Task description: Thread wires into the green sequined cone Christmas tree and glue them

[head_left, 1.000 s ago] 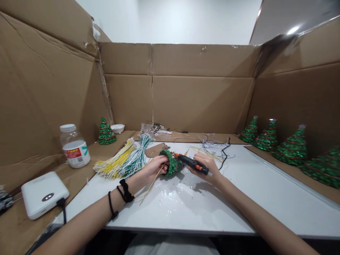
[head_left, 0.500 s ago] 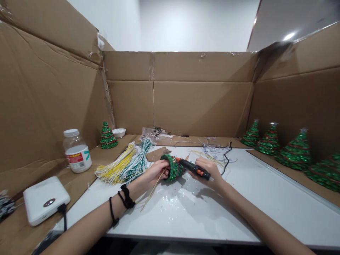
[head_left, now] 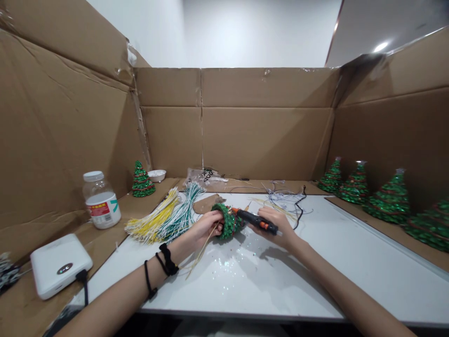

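My left hand (head_left: 209, 228) is closed around the base of a small green Christmas tree (head_left: 228, 225), which lies tipped on its side above the white board. Thin pale yellow cords (head_left: 200, 256) trail down from beneath those fingers. In my right hand (head_left: 275, 222) is a black and orange glue gun (head_left: 257, 221). Its orange nozzle meets or nearly meets the tree's surface; I cannot tell whether it touches. The tree's tip is partly hidden behind the glue gun.
Yellow-white stems (head_left: 154, 220) and green-white stems (head_left: 180, 213) lie in bundles at left. Beyond them stand a jar (head_left: 101, 201) and a finished-looking tree (head_left: 142, 180). A white power bank (head_left: 61, 264) sits front left. Several trees (head_left: 387, 199) line the right side; loose cords (head_left: 284, 199) lie behind.
Almost nothing differs. The glue gun stays against or close to the tree, and both hands keep their hold with only a tiny shift.
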`<control>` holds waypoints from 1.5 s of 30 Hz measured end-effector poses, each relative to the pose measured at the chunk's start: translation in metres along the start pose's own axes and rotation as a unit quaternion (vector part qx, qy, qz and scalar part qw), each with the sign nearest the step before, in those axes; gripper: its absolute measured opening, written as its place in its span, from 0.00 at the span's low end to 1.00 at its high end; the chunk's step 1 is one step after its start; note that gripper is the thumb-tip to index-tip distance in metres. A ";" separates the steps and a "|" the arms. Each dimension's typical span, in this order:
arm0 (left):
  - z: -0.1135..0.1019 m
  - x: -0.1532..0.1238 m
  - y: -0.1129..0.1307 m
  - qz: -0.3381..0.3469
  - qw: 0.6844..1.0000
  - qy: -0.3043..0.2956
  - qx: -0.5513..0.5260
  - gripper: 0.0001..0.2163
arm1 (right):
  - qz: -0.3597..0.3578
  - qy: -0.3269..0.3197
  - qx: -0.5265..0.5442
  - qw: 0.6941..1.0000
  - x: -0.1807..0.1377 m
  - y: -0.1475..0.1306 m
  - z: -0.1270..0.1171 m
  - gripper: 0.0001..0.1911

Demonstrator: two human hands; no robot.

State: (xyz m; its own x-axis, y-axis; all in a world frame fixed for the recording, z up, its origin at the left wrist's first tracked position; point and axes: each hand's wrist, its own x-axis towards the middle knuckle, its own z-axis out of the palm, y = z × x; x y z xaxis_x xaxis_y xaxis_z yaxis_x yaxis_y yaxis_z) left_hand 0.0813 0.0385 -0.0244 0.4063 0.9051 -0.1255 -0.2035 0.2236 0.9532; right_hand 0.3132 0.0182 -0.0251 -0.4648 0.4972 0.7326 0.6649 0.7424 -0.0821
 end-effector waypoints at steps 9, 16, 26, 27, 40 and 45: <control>0.003 -0.001 0.004 -0.020 0.999 -0.018 0.022 0.09 | 0.125 -0.042 -0.055 0.990 -0.008 0.051 -0.035 0.12; 0.000 0.000 0.007 -0.037 0.996 -0.039 0.073 0.13 | 0.221 -0.229 -0.064 0.946 -0.033 0.073 -0.027 0.07; -0.004 -0.001 0.013 -0.047 0.992 -0.058 0.106 0.14 | 0.248 -0.253 0.026 0.935 -0.026 0.065 -0.045 0.22; -0.006 0.000 0.012 -0.044 0.991 -0.063 0.105 0.14 | 0.240 -0.213 0.052 0.946 -0.021 0.058 -0.045 0.22; -0.009 -0.002 0.011 -0.023 0.991 -0.084 0.101 0.12 | 0.188 -0.077 0.349 0.915 0.051 -0.033 0.020 0.11; -0.007 0.000 0.010 -0.021 0.992 -0.082 0.098 0.10 | 0.190 -0.030 0.353 0.916 0.044 -0.032 0.028 0.12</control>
State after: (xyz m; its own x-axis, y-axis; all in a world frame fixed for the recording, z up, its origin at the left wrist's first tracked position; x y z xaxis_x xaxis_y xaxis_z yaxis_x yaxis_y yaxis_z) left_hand 0.0728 0.0437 -0.0166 0.5532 0.8219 -0.1359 -0.0120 0.1709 0.9852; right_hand 0.2553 0.0285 -0.0093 -0.3228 0.7881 0.5241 0.2508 0.6052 -0.7556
